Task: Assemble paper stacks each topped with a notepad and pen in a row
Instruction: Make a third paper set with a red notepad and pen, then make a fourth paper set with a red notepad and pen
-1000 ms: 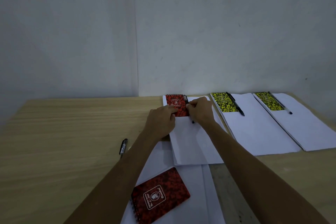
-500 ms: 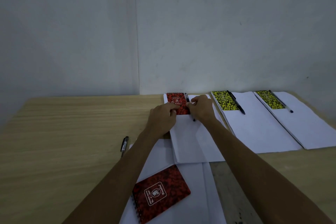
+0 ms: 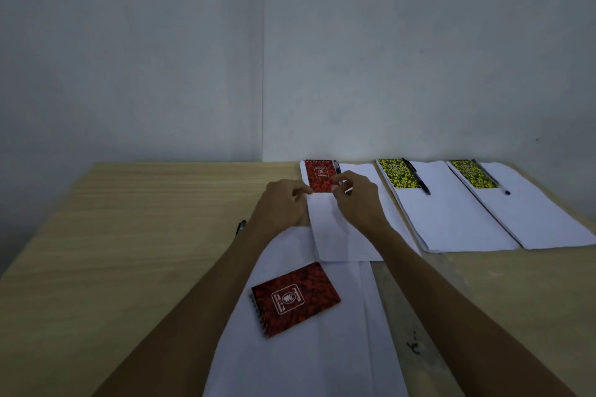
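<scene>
On the wooden table [image 3: 135, 235], well to the left of both hands, a loose black pen [image 3: 240, 226] lies partly hidden behind the left forearm. The left hand [image 3: 281, 203] rests on the left edge of the third paper stack [image 3: 342, 229], fingers curled loosely; its fingertips [image 3: 304, 190] touch the near left corner of the red notepad [image 3: 320, 175], and whether they pinch it or only press against it cannot be told. Just right of that, the right hand [image 3: 356, 200] has thumb and forefinger drawn together at the notepad's near right corner, over the lower part of a black pen [image 3: 337, 167] whose top shows along the notepad's right side. The red notepad lies flat at the far left corner of its stack, spiral edge away from the person, with a white emblem on the cover.

Below the hands, between the forearms, a second red notepad [image 3: 295, 298] lies tilted on loose white sheets [image 3: 322, 348].

Right of the hands, two more paper stacks sit side by side: the middle stack [image 3: 451, 219] carries a yellow notepad [image 3: 397, 174] and pen [image 3: 416, 176], and the rightmost stack [image 3: 541, 216] carries another yellow notepad [image 3: 472, 174] and pen [image 3: 490, 177].
</scene>
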